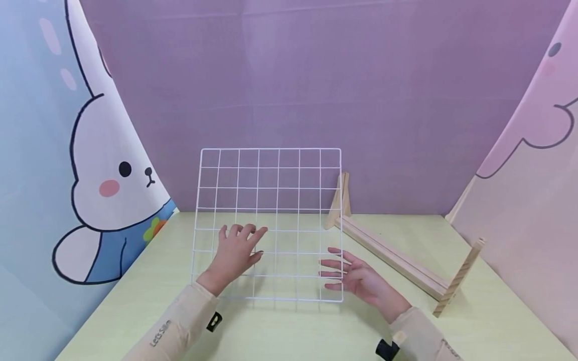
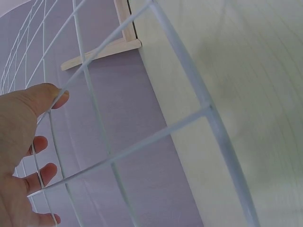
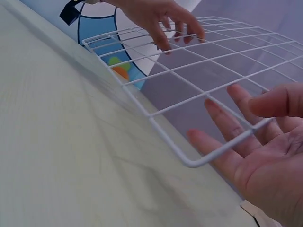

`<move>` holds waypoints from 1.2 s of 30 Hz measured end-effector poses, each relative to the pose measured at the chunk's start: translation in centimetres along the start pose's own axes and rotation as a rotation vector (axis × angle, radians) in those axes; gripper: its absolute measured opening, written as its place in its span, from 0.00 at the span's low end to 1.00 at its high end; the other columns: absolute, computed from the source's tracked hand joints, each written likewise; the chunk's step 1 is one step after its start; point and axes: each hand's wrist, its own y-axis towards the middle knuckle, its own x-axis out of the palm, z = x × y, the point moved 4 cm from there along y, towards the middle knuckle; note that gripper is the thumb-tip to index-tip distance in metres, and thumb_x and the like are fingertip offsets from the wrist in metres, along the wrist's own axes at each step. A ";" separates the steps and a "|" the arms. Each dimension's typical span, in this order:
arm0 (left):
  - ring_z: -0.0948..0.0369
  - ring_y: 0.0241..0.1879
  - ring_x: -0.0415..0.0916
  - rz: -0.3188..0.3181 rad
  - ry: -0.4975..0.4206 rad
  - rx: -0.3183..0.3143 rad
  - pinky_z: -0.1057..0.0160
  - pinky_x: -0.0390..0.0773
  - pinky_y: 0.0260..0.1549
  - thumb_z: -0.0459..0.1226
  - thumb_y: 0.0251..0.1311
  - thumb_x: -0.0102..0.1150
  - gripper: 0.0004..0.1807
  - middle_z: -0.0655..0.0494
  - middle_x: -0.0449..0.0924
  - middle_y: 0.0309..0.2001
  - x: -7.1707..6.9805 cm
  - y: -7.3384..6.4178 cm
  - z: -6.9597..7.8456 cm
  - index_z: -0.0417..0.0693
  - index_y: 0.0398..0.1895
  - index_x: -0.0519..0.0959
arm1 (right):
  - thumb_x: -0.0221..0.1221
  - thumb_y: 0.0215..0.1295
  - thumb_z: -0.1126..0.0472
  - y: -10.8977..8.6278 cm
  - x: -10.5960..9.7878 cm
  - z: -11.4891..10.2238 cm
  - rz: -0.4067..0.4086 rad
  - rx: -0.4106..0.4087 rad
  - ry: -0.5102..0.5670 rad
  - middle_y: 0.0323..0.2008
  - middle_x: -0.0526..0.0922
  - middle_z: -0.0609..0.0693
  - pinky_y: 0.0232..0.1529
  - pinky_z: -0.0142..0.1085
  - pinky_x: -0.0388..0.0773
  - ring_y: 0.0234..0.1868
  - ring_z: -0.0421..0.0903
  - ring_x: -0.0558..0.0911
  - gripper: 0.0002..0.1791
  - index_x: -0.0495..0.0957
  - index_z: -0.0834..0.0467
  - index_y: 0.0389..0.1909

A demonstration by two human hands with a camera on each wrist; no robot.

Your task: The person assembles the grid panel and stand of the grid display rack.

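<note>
A white wire grid panel (image 1: 277, 209) stands nearly upright in the middle of the table, its lower edge near the tabletop in the head view. My left hand (image 1: 235, 252) holds it left of centre; fingers hook through the openings, and the thumb (image 2: 56, 96) presses a wire in the left wrist view. At the lower right corner is my right hand (image 1: 363, 279). Its fingers (image 3: 220, 156) stretch out loosely behind the wires, while the thumb (image 3: 274, 100) stays in front without pinching. Whether those fingers touch the wire I cannot tell.
A wooden stand lies to the right: a long grooved rail (image 1: 393, 255) with one end piece (image 1: 459, 277) near and another (image 1: 339, 200) at the back, partly behind the panel. The pale table (image 1: 289, 336) ends at a purple backdrop (image 1: 384, 100); printed curtains flank both sides.
</note>
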 end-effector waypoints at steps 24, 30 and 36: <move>0.43 0.45 0.72 0.028 -0.002 -0.023 0.27 0.67 0.49 0.45 0.47 0.77 0.33 0.51 0.76 0.46 -0.7 -0.1 -0.6 0.53 0.59 0.75 | 0.33 0.73 0.78 -5.1 -1.4 -6.4 0.044 -0.134 -0.030 0.61 0.77 0.52 0.61 0.47 0.73 0.64 0.51 0.76 0.31 0.70 0.50 0.66; 0.43 0.45 0.72 0.061 -0.007 -0.029 0.26 0.66 0.49 0.43 0.46 0.78 0.33 0.51 0.76 0.46 -1.0 -0.3 -0.9 0.53 0.58 0.76 | 0.31 0.73 0.78 -6.4 -1.1 -8.0 0.004 -0.190 0.019 0.63 0.76 0.55 0.63 0.47 0.71 0.65 0.52 0.74 0.31 0.67 0.53 0.68; 0.42 0.46 0.72 0.075 -0.007 -0.034 0.26 0.65 0.49 0.42 0.47 0.77 0.33 0.49 0.77 0.46 -1.2 -0.4 -1.2 0.52 0.58 0.76 | 0.28 0.73 0.79 -7.7 -0.9 -9.0 -0.004 -0.233 0.054 0.64 0.74 0.58 0.64 0.48 0.69 0.66 0.55 0.73 0.32 0.65 0.55 0.70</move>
